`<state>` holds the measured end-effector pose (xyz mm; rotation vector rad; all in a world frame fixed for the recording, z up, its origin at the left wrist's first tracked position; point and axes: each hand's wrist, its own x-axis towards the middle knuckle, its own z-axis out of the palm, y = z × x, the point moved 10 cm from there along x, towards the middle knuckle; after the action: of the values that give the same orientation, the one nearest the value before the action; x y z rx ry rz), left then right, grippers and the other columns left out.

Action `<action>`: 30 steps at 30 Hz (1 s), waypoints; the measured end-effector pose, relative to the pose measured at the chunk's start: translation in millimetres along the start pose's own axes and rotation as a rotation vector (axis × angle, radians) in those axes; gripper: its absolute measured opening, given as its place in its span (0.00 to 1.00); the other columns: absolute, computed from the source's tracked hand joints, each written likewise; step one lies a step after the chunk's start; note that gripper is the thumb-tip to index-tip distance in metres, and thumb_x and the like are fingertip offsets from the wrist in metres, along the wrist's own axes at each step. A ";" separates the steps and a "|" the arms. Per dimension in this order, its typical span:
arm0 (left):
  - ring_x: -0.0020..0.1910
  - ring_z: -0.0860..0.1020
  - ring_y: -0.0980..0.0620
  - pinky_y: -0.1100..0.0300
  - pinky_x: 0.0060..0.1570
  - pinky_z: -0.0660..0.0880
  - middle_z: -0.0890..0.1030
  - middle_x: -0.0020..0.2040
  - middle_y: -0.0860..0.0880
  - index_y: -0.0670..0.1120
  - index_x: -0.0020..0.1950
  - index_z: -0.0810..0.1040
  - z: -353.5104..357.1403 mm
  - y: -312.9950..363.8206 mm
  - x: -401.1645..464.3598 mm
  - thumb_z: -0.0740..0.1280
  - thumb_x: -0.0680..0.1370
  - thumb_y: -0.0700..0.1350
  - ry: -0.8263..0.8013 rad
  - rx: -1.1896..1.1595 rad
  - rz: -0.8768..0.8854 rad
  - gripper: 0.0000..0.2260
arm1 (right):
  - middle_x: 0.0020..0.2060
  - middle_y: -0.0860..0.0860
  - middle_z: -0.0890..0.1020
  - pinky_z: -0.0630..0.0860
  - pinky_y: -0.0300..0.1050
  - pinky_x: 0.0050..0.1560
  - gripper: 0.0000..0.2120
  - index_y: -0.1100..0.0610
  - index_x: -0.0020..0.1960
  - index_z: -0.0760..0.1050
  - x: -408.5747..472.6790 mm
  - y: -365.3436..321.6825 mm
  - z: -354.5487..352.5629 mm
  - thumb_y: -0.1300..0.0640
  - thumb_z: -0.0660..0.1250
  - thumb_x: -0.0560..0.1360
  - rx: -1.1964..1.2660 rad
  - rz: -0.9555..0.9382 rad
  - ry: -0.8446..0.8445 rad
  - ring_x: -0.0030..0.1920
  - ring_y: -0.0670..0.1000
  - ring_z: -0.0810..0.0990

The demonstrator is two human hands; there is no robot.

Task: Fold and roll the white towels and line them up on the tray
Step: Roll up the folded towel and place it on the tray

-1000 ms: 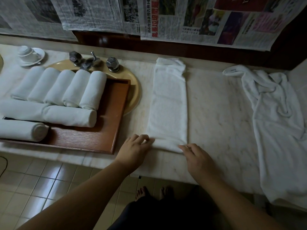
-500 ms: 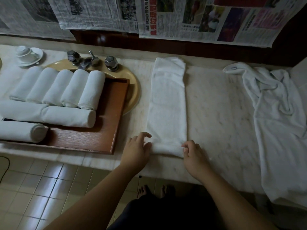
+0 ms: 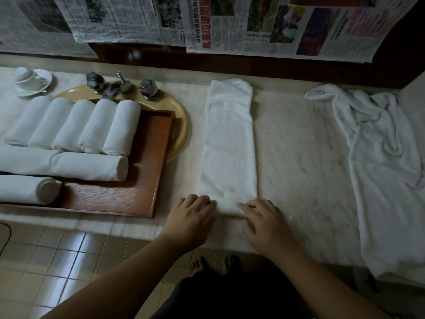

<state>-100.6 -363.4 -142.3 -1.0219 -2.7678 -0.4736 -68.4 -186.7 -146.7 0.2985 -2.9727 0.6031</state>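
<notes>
white towel [image 3: 228,143] end under fingers [image 3: 202,201]

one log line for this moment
step: start roll | left hand, right hand: on near end of folded white towel | wooden tray: rolls lined up

Bare forearms, bare feet — dark clothing below.

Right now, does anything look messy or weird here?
Yes. One white towel lies crumpled on the counter's right side, hanging over the edge, unfolded. Also, the tray sits partly over the sink.
</notes>
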 end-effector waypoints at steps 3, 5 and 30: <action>0.53 0.78 0.46 0.51 0.47 0.76 0.82 0.60 0.52 0.51 0.65 0.83 7.1 -13.8 2.7 0.64 0.82 0.56 0.001 -0.050 -0.048 0.16 | 0.51 0.48 0.78 0.79 0.52 0.49 0.20 0.52 0.65 0.82 7.6 6.7 2.8 0.56 0.77 0.73 0.048 -0.001 -0.001 0.50 0.54 0.77; 0.52 0.77 0.47 0.52 0.47 0.75 0.82 0.60 0.54 0.54 0.66 0.83 9.8 -26.4 4.3 0.63 0.82 0.57 -0.017 -0.117 -0.126 0.17 | 0.50 0.46 0.77 0.78 0.49 0.52 0.18 0.52 0.65 0.82 11.0 13.7 2.4 0.54 0.75 0.76 0.130 0.007 -0.005 0.50 0.51 0.75; 0.52 0.73 0.45 0.49 0.45 0.73 0.78 0.56 0.51 0.53 0.57 0.86 -6.8 -28.8 6.9 0.65 0.81 0.62 0.090 -0.074 -0.101 0.17 | 0.52 0.49 0.77 0.78 0.46 0.45 0.18 0.55 0.57 0.86 -1.4 34.8 -8.0 0.43 0.73 0.75 0.188 0.029 0.164 0.45 0.51 0.77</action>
<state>-124.5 -382.2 -141.0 -0.8565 -2.7493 -0.6247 -73.9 -152.0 -152.6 0.2083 -2.7729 0.8678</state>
